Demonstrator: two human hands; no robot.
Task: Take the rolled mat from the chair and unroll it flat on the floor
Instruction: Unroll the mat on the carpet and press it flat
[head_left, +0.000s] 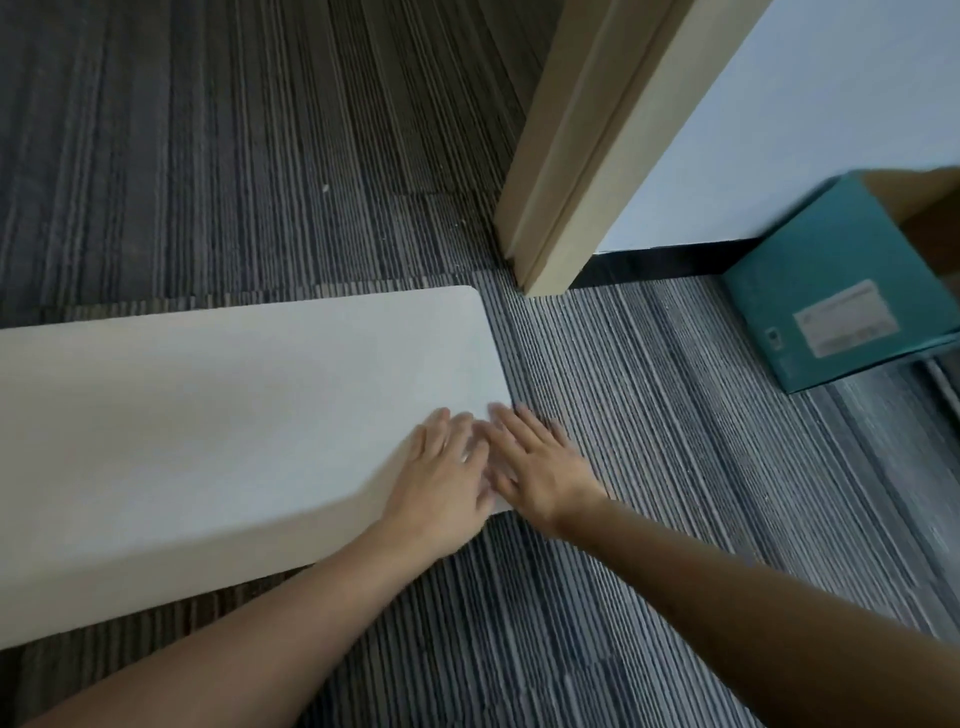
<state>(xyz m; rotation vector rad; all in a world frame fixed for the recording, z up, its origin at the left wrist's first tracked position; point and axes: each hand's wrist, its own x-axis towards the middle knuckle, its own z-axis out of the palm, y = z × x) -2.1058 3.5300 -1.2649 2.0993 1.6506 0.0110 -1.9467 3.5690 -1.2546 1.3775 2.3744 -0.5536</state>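
The mat (234, 426) runs out of the picture at the left edge, so its far end cannot be seen. At its near right corner, the fingers of the left hand (441, 478) and right hand (540, 467) are smeared by motion blur, and they cover that corner. Right of the mat, the teal box (826, 291) is cut by the right edge; the print on its label (847, 318) is unreadable.
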